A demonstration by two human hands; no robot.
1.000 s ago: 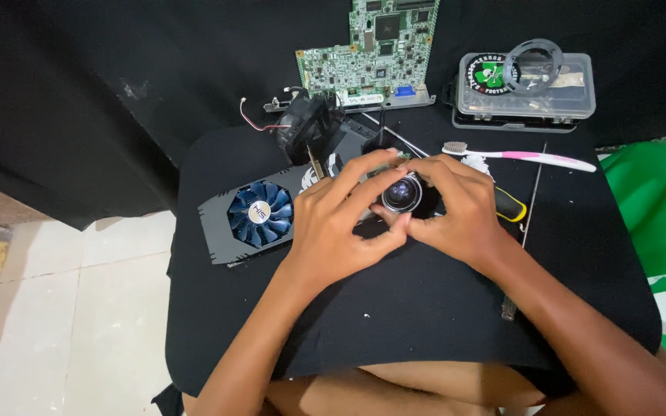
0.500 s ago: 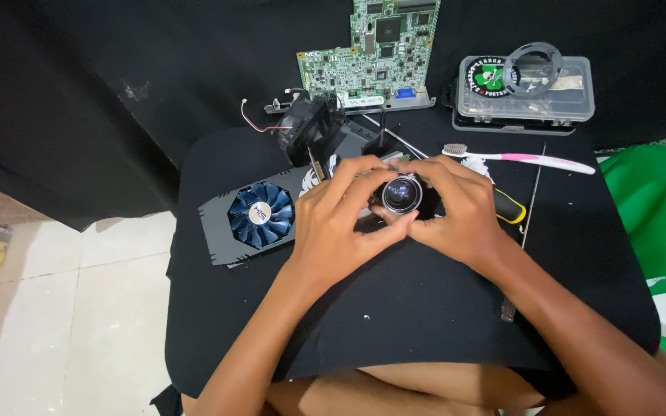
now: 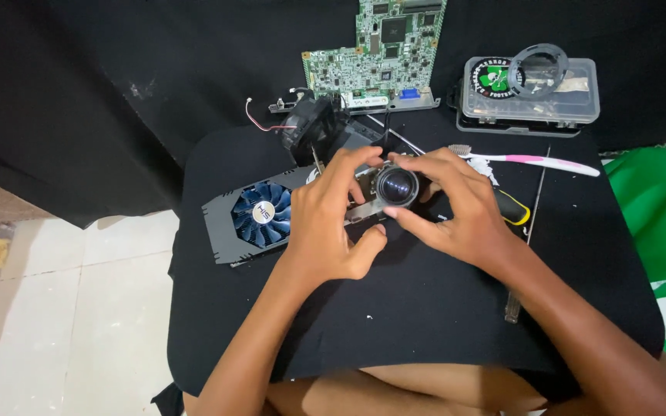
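A person's two bare hands meet over a small lens assembly (image 3: 395,187) at the middle of a black-draped bench (image 3: 425,308); the left hand (image 3: 329,223) curls its grip round the assembly's left side, fingertips on the top edge and thumb tucked below, closed on the metal body; the right hand (image 3: 456,212) closes its grip from the other side, thumb under the round glass lens and fingers arched over the top, so both hands hold the piece just above the cloth; the glass front faces up toward the camera.

Just left of the left hand lies a graphics card (image 3: 252,219) with a blue fan, flat on the bench and partly hidden by the wrist; behind the hands sits a small black fan (image 3: 306,127) with a red and white lead; a green circuit board (image 3: 379,54) leans upright against the black backdrop at the far edge; to its right rests a clear plastic parts box (image 3: 533,96) with a dark ring on its lid; a pink and white toothbrush (image 3: 541,162) lies beyond the right hand; a yellow and black tool handle (image 3: 512,209) shows just beside the right hand's knuckles; a thin metal rod (image 3: 529,231) lies along the bench's right side; green fabric (image 3: 657,216) sits off the bench's right edge.
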